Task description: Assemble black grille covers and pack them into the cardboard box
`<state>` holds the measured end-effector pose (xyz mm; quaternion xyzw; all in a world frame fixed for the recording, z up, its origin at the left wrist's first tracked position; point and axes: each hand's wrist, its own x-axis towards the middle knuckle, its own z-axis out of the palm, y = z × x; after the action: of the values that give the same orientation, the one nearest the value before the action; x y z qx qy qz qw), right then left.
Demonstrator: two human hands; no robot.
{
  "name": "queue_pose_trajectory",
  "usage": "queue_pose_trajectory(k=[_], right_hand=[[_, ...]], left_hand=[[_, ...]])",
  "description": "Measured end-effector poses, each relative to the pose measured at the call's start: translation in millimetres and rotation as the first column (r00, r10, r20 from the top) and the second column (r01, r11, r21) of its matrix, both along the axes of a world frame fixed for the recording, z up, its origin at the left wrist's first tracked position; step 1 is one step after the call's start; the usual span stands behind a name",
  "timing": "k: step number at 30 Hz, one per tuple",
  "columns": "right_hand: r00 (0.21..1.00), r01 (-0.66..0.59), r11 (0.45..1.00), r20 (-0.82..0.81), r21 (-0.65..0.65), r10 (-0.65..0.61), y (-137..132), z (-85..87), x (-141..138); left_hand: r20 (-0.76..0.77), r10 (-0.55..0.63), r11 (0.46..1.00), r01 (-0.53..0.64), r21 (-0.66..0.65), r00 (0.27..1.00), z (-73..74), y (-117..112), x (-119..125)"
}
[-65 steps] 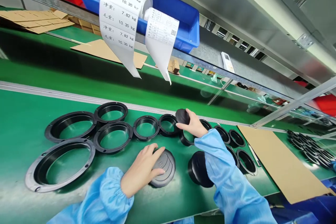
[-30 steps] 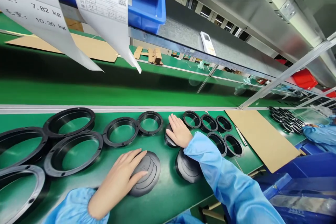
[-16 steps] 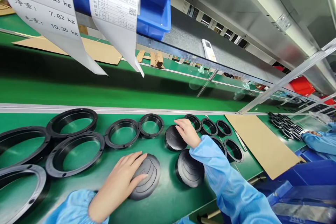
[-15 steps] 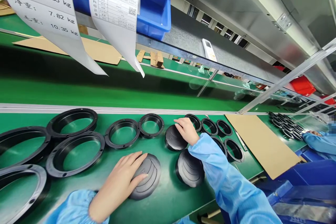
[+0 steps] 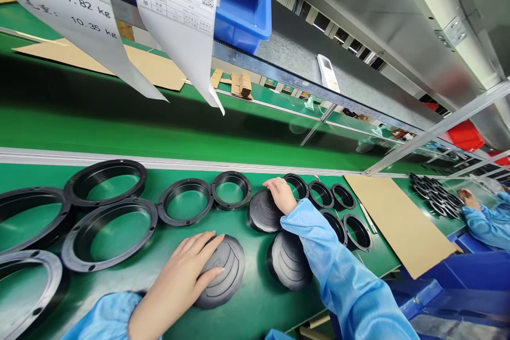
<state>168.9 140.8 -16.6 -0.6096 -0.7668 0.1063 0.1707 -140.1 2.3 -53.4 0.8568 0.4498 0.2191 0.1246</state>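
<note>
My left hand [image 5: 191, 271] rests on a round black ridged cover [image 5: 229, 276] on the green bench, its fingers stretched over the top and the thumb spread apart. Farther back, my right hand [image 5: 282, 195] grips a second round black ridged cover [image 5: 263, 212], fingers bent over its back edge; the underside of that hand is hidden. Below the right wrist a third round black ridged cover [image 5: 289, 265] stands on the bench, partly behind the blue sleeve.
Large black rings [image 5: 109, 234] stand at the left, smaller black rings [image 5: 321, 194] at the right behind my arm. A cardboard sheet [image 5: 394, 218] lies farther right. Beyond it are another person's hand [image 5: 469, 199] and a pile of black parts [image 5: 434, 194]. A shelf with a blue bin [image 5: 247, 16] and hanging paper labels [image 5: 175, 16] overhangs the bench.
The view has shifted slightly. My right hand and the cover under it have moved a little to the left, while my left hand stays on its cover. The other person's hand has moved.
</note>
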Motion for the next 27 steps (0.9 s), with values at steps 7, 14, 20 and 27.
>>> queue_pose_trajectory(k=[7, 14, 20, 27], right_hand=[[0.999, 0.004, 0.999, -0.042, 0.034, -0.002, 5, -7.8, -4], [0.973, 0.108, 0.984, -0.216, 0.140, -0.076, 1, 19.1, 32], [0.975, 0.019, 0.983, -0.222, 0.180, 0.022, -79, 40.9, 52], [0.988, -0.061, 0.986, -0.133, 0.152, 0.082, -111, 27.9, 38]], left_hand=[[0.002, 0.006, 1.000, -0.006, -0.026, 1.000, 0.5, 1, 0], [-0.022, -0.012, 1.000, 0.011, -0.028, 1.000, 3.3, 1, 1], [-0.038, -0.009, 0.999, 0.007, -0.037, 0.999, 2.7, 1, 0], [-0.045, -0.021, 0.999, 0.019, -0.046, 0.999, 4.8, -1, 5]])
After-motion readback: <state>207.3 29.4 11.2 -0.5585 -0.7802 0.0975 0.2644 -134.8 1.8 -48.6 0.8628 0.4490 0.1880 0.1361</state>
